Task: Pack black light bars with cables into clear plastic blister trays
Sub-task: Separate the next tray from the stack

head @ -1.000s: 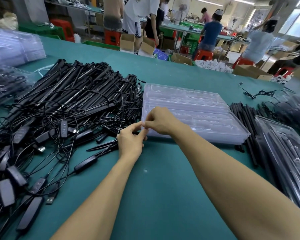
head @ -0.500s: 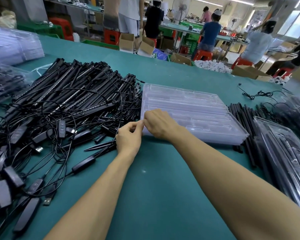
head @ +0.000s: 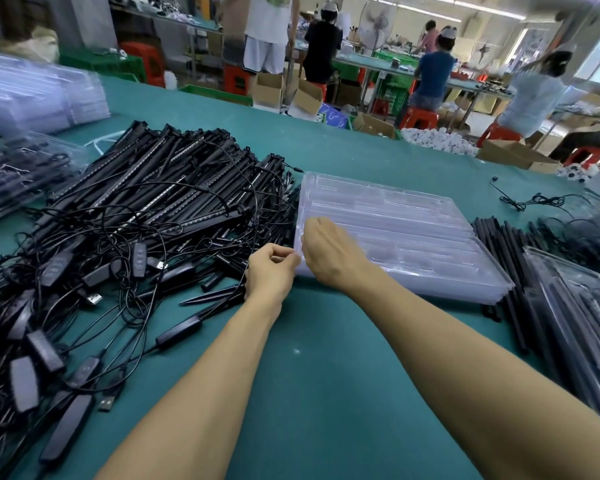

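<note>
The stack of clear trays (head: 395, 233) lies on the counter (head: 309, 393), right of the heaped black light bars (head: 153, 195). The left hand (head: 272, 271) pinches its near-left corner; the right hand (head: 329, 252) covers that corner, fingers hidden, grip unclear.

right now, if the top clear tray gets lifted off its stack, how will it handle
Probably light and bendy: the top clear tray is thin, see-through plastic. Likely clings to the stack, since the left hand pinches at one corner. Glossy, so maybe slippery.

Left hand (head: 271, 271) and right hand (head: 329, 252) pinch the tray stack (head: 413, 233) corner.
</note>
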Motion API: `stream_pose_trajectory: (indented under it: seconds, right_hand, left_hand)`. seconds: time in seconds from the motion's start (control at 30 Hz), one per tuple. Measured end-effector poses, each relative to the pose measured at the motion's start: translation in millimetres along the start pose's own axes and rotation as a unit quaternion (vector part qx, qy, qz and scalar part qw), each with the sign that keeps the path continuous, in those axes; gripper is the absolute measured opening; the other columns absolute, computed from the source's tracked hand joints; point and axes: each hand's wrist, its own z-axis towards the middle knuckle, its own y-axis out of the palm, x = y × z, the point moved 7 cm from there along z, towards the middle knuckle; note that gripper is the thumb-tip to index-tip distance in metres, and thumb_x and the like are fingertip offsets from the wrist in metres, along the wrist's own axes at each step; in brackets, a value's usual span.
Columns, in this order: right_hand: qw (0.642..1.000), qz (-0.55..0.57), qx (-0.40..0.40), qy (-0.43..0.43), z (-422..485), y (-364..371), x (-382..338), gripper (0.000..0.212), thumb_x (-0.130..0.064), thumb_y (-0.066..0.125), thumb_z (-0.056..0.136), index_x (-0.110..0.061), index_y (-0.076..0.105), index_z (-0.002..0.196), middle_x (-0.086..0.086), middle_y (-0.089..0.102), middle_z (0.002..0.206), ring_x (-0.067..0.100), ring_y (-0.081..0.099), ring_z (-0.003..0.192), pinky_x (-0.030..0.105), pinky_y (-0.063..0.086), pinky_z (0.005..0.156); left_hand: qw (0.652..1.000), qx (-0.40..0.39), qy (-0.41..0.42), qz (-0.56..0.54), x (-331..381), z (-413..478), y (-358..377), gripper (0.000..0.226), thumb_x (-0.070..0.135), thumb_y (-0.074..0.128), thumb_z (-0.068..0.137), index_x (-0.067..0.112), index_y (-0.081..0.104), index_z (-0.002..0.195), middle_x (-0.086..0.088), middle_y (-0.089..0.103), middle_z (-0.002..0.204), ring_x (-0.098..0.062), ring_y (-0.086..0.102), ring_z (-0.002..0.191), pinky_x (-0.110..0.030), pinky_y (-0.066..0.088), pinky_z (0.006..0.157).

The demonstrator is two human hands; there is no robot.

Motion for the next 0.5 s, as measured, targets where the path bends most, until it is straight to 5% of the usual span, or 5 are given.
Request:
stream_pose_trajectory:
  seconds: [0.23,0.3,0.37,0.43,0.5]
  right_hand:
    - [0.958,0.025,0.281,0.046,16,-104,33,0.017,-0.006,0.036,0.100,-0.010,0.039,0.084,0.010,0.042,0.086,0.030,0.043,0.069,0.042,0.034,0.059]
    - [0.967,-0.016,0.255,0.015,13,-90,32,0.014,-0.011,0.039,0.102,-0.007,0.045,0.089,0.012,0.047,0.092,0.031,0.050,0.070,0.047,0.045,0.062]
    - [0.988,-0.038,0.146,-0.025,3,-45,27,0.023,-0.027,0.046,0.102,-0.006,0.052,0.107,0.012,0.054,0.107,0.031,0.057,0.085,0.047,0.051,0.074]
    - [0.997,-0.054,0.044,-0.026,-13,-2,32,0.047,-0.048,0.046,0.098,-0.012,0.050,0.128,0.009,0.055,0.123,0.030,0.055,0.106,0.043,0.048,0.087]
    - [0.993,-0.108,0.047,-0.025,-25,16,41,0.053,-0.053,0.047,0.095,-0.018,0.046,0.136,0.004,0.053,0.129,0.028,0.048,0.114,0.039,0.042,0.092]
  left_hand:
    - [0.994,0.050,-0.001,0.092,1,-6,1,0.009,0.043,0.059,0.075,0.035,0.059,0.077,0.016,0.068,0.080,-0.024,0.069,0.082,-0.043,0.052,0.084]
    - [0.995,0.047,0.005,0.088,1,-5,1,0.003,0.041,0.060,0.077,0.039,0.058,0.078,0.019,0.068,0.080,-0.023,0.069,0.081,-0.045,0.053,0.085]
    - [0.997,0.028,0.015,0.076,2,-3,3,0.007,0.039,0.062,0.077,0.044,0.058,0.080,0.018,0.068,0.083,-0.022,0.068,0.083,-0.049,0.055,0.085]
    - [0.998,0.003,0.020,0.054,3,-2,5,0.009,0.038,0.063,0.075,0.042,0.058,0.081,0.014,0.068,0.085,-0.023,0.068,0.086,-0.052,0.056,0.082]
    - [0.998,-0.012,0.023,0.049,5,0,6,0.015,0.038,0.060,0.068,0.038,0.059,0.083,0.012,0.067,0.083,-0.022,0.069,0.076,-0.053,0.058,0.079]
